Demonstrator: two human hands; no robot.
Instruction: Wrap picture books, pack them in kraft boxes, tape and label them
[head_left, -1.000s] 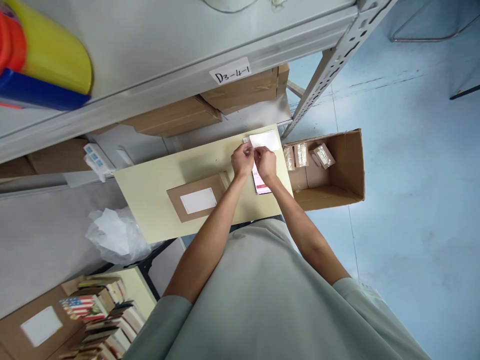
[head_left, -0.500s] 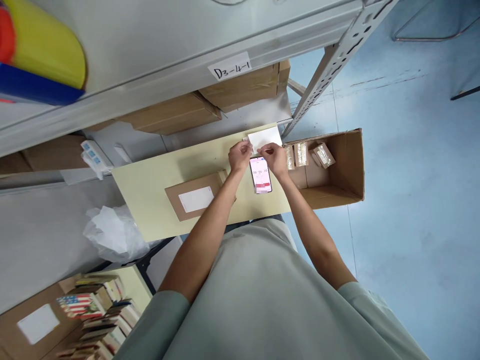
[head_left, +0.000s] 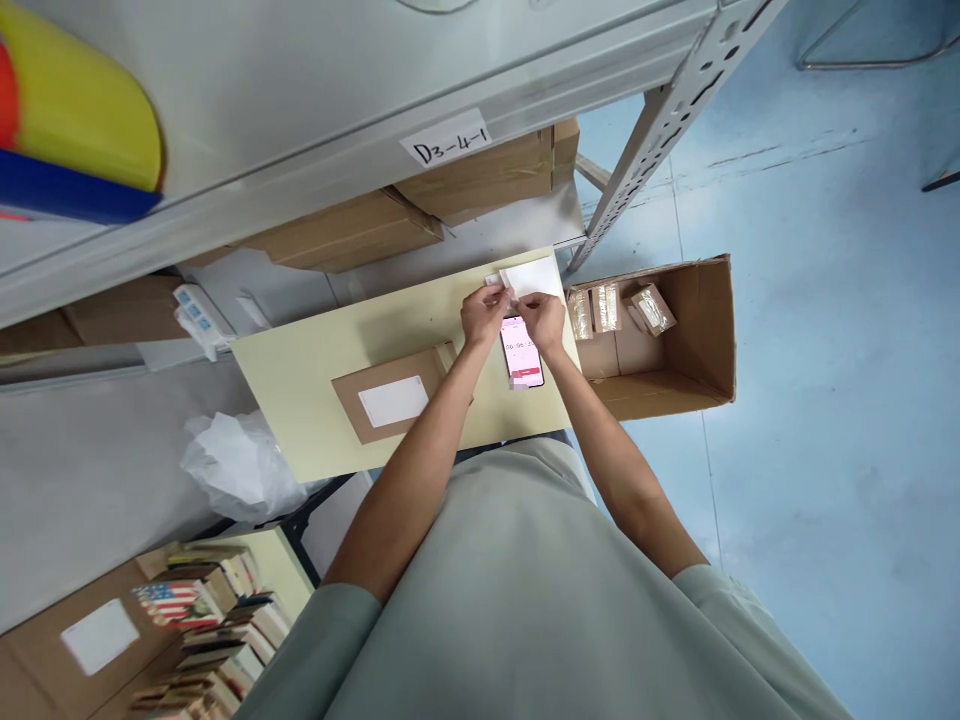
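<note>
My left hand (head_left: 484, 314) and my right hand (head_left: 541, 320) meet over the far right part of a pale yellow board (head_left: 300, 370), fingertips pinched almost together. Something small and pale sits between the fingers; it is too small to make out. Just beyond them lies a white sheet (head_left: 534, 276), partly covered by my right hand. On my side of the hands rests a phone (head_left: 523, 352) with a pink timer screen. Left of my left forearm is a flat cardboard piece (head_left: 352, 400) bearing a white label (head_left: 393, 401).
An open cardboard box (head_left: 697, 330) with several tape-wrapped packets (head_left: 606, 307) stands at the board's right. Ahead runs a metal shelf (head_left: 300, 130) with cardboard boxes (head_left: 480, 175) beneath. At left are a clear plastic bag (head_left: 240, 470) and a box of books (head_left: 232, 640).
My right hand has moved slightly left, bringing its fingertips closer to my left hand's. The whole view has shifted a little.
</note>
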